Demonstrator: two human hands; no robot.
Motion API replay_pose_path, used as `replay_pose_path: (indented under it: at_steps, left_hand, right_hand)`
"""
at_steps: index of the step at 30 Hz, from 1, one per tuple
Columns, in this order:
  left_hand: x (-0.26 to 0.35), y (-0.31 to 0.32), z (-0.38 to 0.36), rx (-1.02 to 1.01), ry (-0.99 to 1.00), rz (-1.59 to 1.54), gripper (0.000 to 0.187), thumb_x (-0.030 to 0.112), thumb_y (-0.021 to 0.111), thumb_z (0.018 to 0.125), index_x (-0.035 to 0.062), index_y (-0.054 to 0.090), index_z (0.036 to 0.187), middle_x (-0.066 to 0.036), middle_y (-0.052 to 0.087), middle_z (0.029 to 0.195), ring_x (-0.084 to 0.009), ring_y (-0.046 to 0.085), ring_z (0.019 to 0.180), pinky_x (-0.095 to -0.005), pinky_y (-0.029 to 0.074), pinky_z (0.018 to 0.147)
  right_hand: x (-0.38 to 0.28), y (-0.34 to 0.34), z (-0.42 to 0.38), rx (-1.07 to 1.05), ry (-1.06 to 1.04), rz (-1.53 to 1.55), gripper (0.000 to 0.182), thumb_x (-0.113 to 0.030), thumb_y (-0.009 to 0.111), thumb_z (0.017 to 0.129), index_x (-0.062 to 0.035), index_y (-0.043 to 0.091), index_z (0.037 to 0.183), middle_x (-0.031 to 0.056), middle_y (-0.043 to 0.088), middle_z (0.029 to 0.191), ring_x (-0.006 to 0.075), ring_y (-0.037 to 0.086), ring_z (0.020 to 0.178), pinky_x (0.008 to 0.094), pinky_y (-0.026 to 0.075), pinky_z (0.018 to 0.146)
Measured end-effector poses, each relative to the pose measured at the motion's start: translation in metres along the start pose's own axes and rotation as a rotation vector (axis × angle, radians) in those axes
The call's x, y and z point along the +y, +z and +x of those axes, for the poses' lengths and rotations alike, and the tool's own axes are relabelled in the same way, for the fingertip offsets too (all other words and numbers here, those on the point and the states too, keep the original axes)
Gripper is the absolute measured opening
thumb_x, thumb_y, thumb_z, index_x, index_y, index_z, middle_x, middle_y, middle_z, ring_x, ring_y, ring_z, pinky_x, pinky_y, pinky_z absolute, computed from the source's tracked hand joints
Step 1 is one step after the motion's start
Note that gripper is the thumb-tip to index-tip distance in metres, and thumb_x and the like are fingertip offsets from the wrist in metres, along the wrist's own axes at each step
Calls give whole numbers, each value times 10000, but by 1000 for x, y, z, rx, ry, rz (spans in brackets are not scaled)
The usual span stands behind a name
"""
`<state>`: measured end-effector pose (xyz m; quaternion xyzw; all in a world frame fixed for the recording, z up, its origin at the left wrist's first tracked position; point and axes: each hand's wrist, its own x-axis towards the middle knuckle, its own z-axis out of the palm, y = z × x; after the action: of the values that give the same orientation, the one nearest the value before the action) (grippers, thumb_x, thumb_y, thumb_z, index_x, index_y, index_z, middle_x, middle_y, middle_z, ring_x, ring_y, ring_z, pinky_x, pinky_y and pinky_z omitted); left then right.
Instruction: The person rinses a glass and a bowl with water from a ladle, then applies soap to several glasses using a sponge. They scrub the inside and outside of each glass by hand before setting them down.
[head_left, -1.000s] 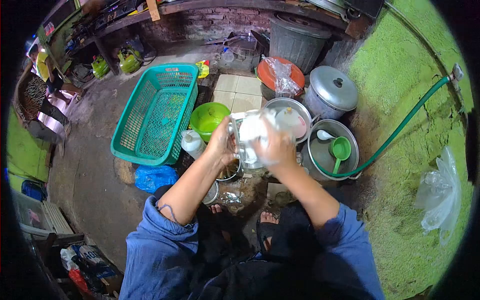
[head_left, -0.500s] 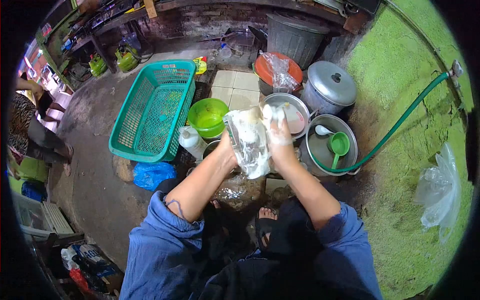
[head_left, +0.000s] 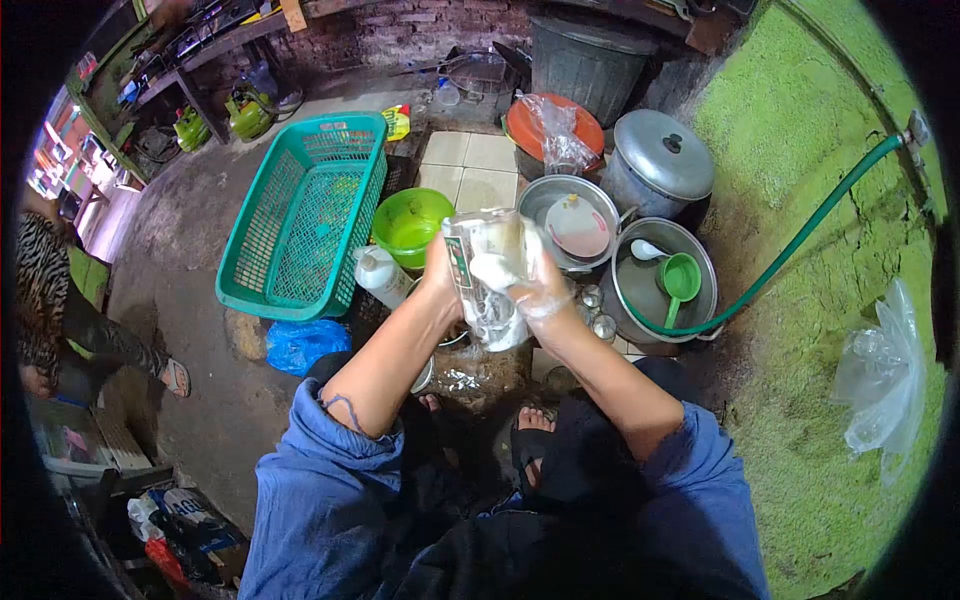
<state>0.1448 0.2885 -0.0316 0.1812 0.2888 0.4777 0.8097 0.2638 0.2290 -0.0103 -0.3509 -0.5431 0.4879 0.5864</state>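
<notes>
A clear, boxy container (head_left: 492, 318) with white suds and a dark printed strip along its left side is held up in front of me. My left hand (head_left: 440, 272) is closed around its left side. My right hand (head_left: 543, 284), coated in foam, is closed against its right side, fingers pressed to the soapy surface; the foam hides whether a sponge is under them. Just beyond the container are a lime-green basin (head_left: 413, 222) and a metal pan (head_left: 540, 195) with a pinkish round lid inside. A white bottle (head_left: 382, 276) stands left of my left hand.
A teal basket (head_left: 228, 262) lies to the left, with a blue plastic bag (head_left: 305, 348) below it. At right, a large pot (head_left: 640, 300) holds a green dipper (head_left: 681, 275) and a green hose (head_left: 815, 240). A lidded pot (head_left: 662, 150) stands behind. Another person (head_left: 95, 315) is at far left.
The container has turned slightly and my right hand has slid lower along its side, uncovering the pan behind. The person at far left has stepped closer, a foot further into view.
</notes>
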Motion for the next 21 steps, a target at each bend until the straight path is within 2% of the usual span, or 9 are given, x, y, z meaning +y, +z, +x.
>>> replay_pose_path:
  at_steps: [1,5,7,9,10,13,15,18,21]
  left_hand:
    - [3,-3,1,-21,18,22,428,369,336,937,30,575,1042,-133,640,947,-264,628,838,-398,512,783]
    - [12,1,2,156,348,142,401,373,361,919,40,583,932,-113,635,850,-240,627,742,-377,520,705]
    - [15,7,-6,243,356,183,366,362,408,913,42,585,897,-97,625,804,-210,622,708,-337,518,685]
    - [11,19,-11,359,628,298,356,338,449,912,76,499,675,4,486,620,-92,428,510,-287,337,472]
    - [9,28,-19,348,731,429,386,311,478,917,102,432,596,34,412,570,-64,327,495,-280,257,456]
    - [3,37,-34,272,861,606,422,280,478,934,112,384,558,45,364,537,-66,305,491,-286,248,458]
    - [-3,43,-40,278,896,602,458,238,456,951,81,352,534,40,342,517,-68,288,485,-292,234,451]
    - [-5,48,-50,95,1168,893,446,124,441,938,11,324,523,-22,340,489,-102,283,447,-306,243,438]
    - [-9,39,-44,33,1257,948,428,86,440,925,7,339,516,-59,342,479,-150,303,419,-312,257,429]
  right_hand:
    - [1,2,-5,21,236,226,674,-62,682,710,-14,341,1288,111,475,1230,175,414,1195,319,299,1030]
    - [17,-2,-16,-19,221,181,522,-118,560,823,-31,337,1287,74,482,1202,150,442,1138,305,335,996]
    - [18,-1,-21,-17,268,134,433,-129,442,901,-34,323,1306,74,475,1227,162,439,1153,316,328,1009]
    - [26,4,-21,168,337,547,407,-328,290,986,-97,304,1320,88,425,1288,215,459,1151,363,354,1012]
    - [33,-2,-22,114,397,555,426,-371,279,981,-109,358,1308,84,471,1261,230,509,1106,386,405,981]
    - [9,5,-21,359,644,626,356,-231,357,959,-45,461,1245,72,550,1190,173,527,1096,326,398,984]
    - [34,-9,-26,301,580,736,322,-227,415,945,-56,509,1201,55,583,1140,157,558,1044,313,440,937]
    - [24,-14,-38,35,297,447,369,-207,563,892,-73,492,1228,52,564,1178,149,557,1052,315,463,913]
    - [22,-25,-39,-62,330,444,356,-192,556,895,-72,496,1225,56,575,1160,158,569,1032,328,474,901]
